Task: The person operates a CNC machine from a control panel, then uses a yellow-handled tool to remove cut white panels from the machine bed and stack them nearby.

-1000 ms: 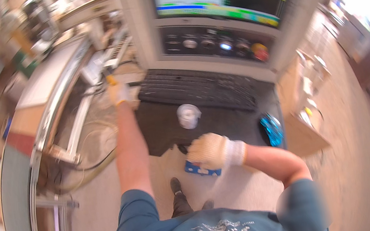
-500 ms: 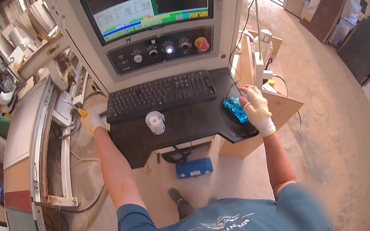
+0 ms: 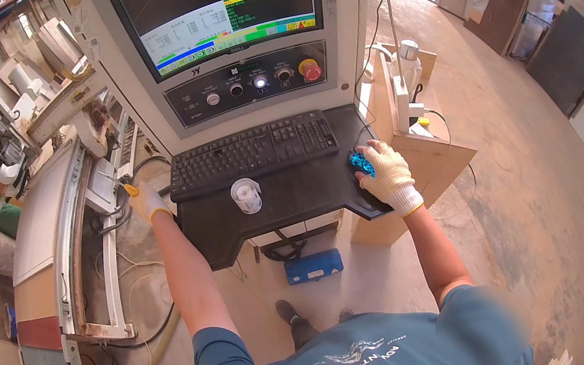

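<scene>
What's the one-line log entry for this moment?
left hand gloved, at left edge of black console desk | right hand gloved, resting on blue mouse | keyboard untouched | white tape roll on desk

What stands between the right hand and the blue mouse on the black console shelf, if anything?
Nothing visible does. The gloved right hand already rests on the blue mouse at the right end of the black shelf. The white tape roll and the keyboard lie to its left, apart from it.

Blue computer mouse at right edge of black console shelf, half covered by gloved right hand
</scene>
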